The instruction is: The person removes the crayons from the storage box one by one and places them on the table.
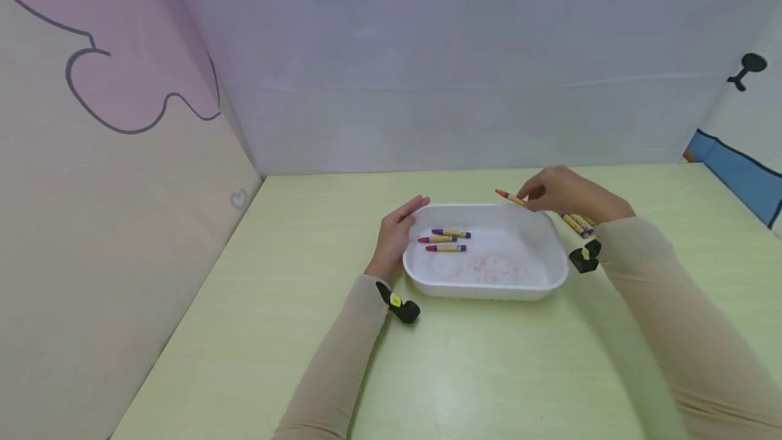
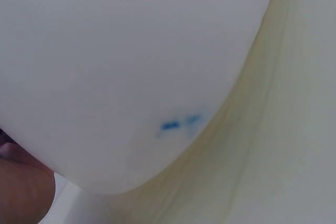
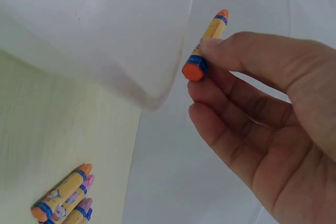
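Note:
In the head view a white plastic tray [image 1: 476,292] holds three crayons: a purple-tipped crayon [image 1: 452,233], a red-tipped crayon [image 1: 437,239] and a red-tipped crayon [image 1: 447,248] below them. My left hand [image 1: 392,240] grips the tray's left end, thumb by the rim and fingers along the outside. An orange crayon [image 1: 510,197] is pinched between thumb and fingers of my right hand [image 1: 565,193], above the tray's far right corner. The right wrist view shows this orange crayon [image 3: 211,34] near its flat end, tip pointing away from the palm.
Several crayons [image 3: 62,198] lie on the table just right of the tray, partly behind my right wrist in the head view. The pale green table [image 1: 489,358] meets a white sheet [image 1: 464,73] at the back and a printed panel [image 1: 122,223] at left.

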Demonstrator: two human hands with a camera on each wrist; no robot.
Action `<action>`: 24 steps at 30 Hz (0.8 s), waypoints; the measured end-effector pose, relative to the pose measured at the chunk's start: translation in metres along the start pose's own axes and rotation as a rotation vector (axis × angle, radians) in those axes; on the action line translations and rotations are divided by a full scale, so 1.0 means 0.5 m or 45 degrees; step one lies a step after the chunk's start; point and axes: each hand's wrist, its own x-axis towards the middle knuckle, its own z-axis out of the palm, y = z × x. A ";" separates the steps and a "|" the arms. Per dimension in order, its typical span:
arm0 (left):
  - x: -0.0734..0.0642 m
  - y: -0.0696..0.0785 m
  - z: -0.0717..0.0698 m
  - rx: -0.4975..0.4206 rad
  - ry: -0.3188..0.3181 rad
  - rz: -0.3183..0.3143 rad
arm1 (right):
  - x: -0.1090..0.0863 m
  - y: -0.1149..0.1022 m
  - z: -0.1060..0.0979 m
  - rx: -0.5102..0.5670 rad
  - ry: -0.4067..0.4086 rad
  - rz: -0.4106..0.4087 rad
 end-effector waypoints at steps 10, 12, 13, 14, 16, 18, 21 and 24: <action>-0.003 0.001 0.002 -0.009 0.000 0.006 | -0.039 0.085 -0.008 -0.029 0.112 0.101; -0.003 0.001 0.002 -0.012 -0.003 0.011 | -0.046 0.103 -0.007 -0.016 0.120 0.138; -0.004 0.001 0.001 -0.013 -0.004 0.011 | -0.050 0.111 -0.006 -0.018 0.126 0.151; -0.004 0.001 0.001 -0.016 -0.005 0.012 | -0.054 0.120 -0.004 -0.013 0.126 0.168; -0.004 0.000 0.001 -0.020 -0.007 0.006 | -0.062 0.139 -0.001 -0.007 0.125 0.196; -0.005 0.001 0.001 -0.025 -0.012 0.004 | -0.069 0.157 0.001 -0.011 0.120 0.229; -0.004 0.000 0.001 -0.024 -0.019 0.004 | -0.080 0.182 0.007 -0.022 0.112 0.275; -0.003 0.000 0.001 -0.004 -0.017 0.006 | -0.090 0.203 0.012 -0.047 0.124 0.295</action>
